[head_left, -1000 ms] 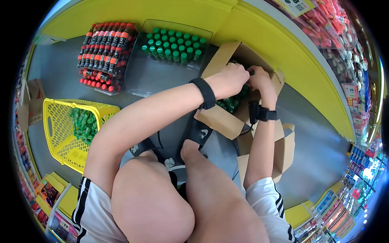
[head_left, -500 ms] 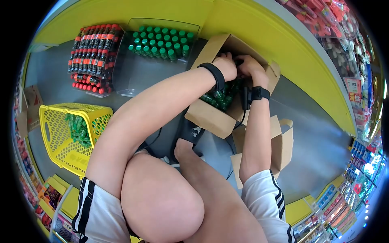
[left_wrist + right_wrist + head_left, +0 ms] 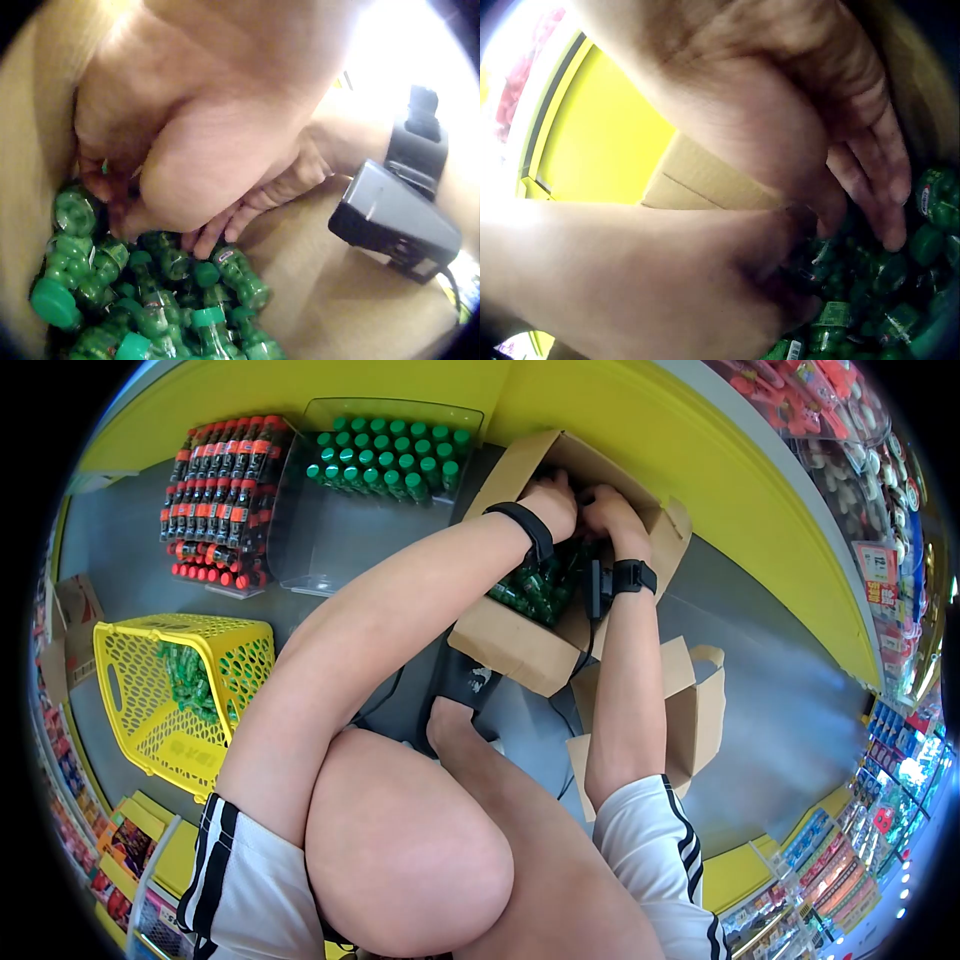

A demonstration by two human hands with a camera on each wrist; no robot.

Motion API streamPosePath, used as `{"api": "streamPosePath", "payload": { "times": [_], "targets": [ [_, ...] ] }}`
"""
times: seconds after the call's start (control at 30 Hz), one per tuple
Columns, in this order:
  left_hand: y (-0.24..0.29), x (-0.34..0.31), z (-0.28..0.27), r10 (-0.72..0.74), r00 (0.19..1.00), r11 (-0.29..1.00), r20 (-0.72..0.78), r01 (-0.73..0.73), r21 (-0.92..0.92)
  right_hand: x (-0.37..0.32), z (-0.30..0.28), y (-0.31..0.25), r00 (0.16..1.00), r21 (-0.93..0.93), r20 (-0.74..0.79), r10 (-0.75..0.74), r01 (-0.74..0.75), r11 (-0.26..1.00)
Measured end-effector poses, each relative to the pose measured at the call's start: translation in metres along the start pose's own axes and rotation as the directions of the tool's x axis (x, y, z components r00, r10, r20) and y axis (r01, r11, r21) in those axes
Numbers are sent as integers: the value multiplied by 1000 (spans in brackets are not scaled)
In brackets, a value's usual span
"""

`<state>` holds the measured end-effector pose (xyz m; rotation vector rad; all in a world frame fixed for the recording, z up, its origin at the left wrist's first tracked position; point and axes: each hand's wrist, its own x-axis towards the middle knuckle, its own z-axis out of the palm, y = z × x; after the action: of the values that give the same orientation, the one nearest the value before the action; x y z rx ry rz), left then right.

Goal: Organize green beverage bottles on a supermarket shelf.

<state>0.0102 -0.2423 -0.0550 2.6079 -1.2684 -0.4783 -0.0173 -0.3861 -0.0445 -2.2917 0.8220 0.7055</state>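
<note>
A cardboard box (image 3: 520,660) with raised flaps holds a heap of small green bottles (image 3: 540,588) with green caps. Both hands reach down inside it, close together. Bent fingers of the left hand (image 3: 550,508) are in among the bottles, and a bit of green shows between them in the left wrist view; I cannot tell whether they grip one. Opposite it, the right hand (image 3: 612,520) points its nearly straight fingers (image 3: 889,217) down at the bottles, thumb apart. Some of the heap is hidden beneath the hands.
Left of the box stands a clear tray (image 3: 300,550) with rows of green-capped bottles, beside stacked red-capped dark bottles (image 3: 215,500). A yellow basket (image 3: 150,630) holds more green bottles. Another open carton (image 3: 700,710) sits right. A yellow panel (image 3: 560,400) rises behind.
Both hands have gone deeper into the box and lie lower among its flaps. In the head view, the box, tray and basket have shifted a little left as the camera moved.
</note>
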Motion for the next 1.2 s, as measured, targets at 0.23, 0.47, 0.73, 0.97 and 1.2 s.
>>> {"api": "streamPosePath", "payload": {
  "times": [0.23,0.47,0.73,0.97,1.2],
  "targets": [
    [-1,7,-1,-48,998,997,46,51,-57,-7,-5,-8,999,-51,24,-25,26,998],
    [0,8,-6,-54,995,994,84,62,-93,-13,-6,-7,991,78,136,8,-19,997],
    [-1,4,-30,66,976,998,209,-59,-36,-55,-30,-34,974,52,171,146,-157,986],
    [-2,0,-35,76,992,987,104,-60,-149,-82,-43,-43,975,-70,-17,223,-223,972],
    [8,-24,-76,113,964,991,240,-92,-97,-80,-37,-37,965,-45,1,262,-262,964]
  ]
}}
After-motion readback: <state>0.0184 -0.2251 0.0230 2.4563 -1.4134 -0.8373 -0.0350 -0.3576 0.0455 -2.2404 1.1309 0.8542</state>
